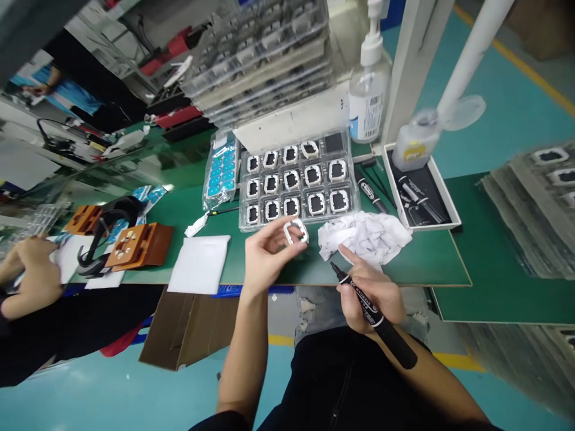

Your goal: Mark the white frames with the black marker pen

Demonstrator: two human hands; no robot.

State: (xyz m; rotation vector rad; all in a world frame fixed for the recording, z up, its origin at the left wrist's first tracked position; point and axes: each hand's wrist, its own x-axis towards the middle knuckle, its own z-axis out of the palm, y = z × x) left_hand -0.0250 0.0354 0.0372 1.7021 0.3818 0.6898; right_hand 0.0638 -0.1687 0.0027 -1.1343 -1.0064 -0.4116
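Observation:
Between the thumb and fingers of my left hand (265, 254) is a small white square frame part (295, 231), held up over the table's front edge. My right hand (371, 293) grips a black marker pen (375, 314), its dark tip bare and pointing up and left. The right index finger reaches toward a crumpled white cloth (366, 236); I cannot tell whether it touches. Just beyond my left hand lies a clear plastic tray (265, 227) with rows of similar frame parts; its far right pocket (333, 142) shows no frame.
Stacked trays (265, 66) and a pump bottle (369, 90) stand at the back. At right, a white box (453, 209) holds a small bottle (415, 143) and markers. A white foam sheet (199, 263) and orange fixtures (139, 245) lie left, near a co-worker's hands (36, 269).

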